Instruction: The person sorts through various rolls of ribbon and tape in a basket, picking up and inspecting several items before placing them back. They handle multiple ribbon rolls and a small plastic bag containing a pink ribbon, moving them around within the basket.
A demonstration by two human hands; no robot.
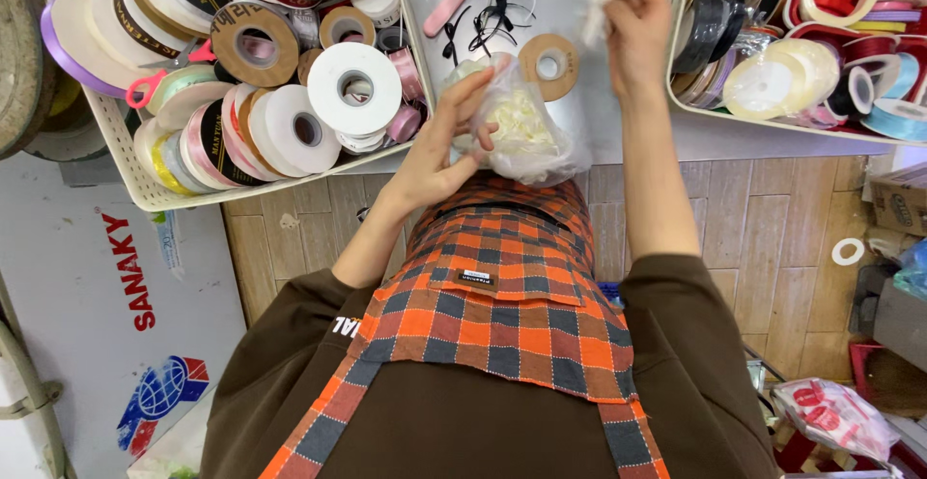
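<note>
Going left to right: the white plastic lattice basket (145, 192) on the left is stuffed with ribbon spools, a big white ribbon roll (354, 89) sitting on top of the pile. Right beside it, the left hand (439, 146) is mid-dig. Fingers spread and loosely curled, it's pressed against the side of a clear crinkly plastic bag (529, 129) full of small cream-coloured pieces (fabric petals or bows maybe, hard to tell through the plastic).

So I'd say the step in hand is getting into that bag. The bag hangs just over the near edge of the grey worktop (618, 117), in front of the checked orange apron. The right hand (637, 30) is up higher, pinched shut on the twisted neck of the bag, holding it up. Next move looks like it needs the neck loosened so fingers can actually get inside.

Behind the bag lies a flat tan cardboard tape core (549, 66).
</note>
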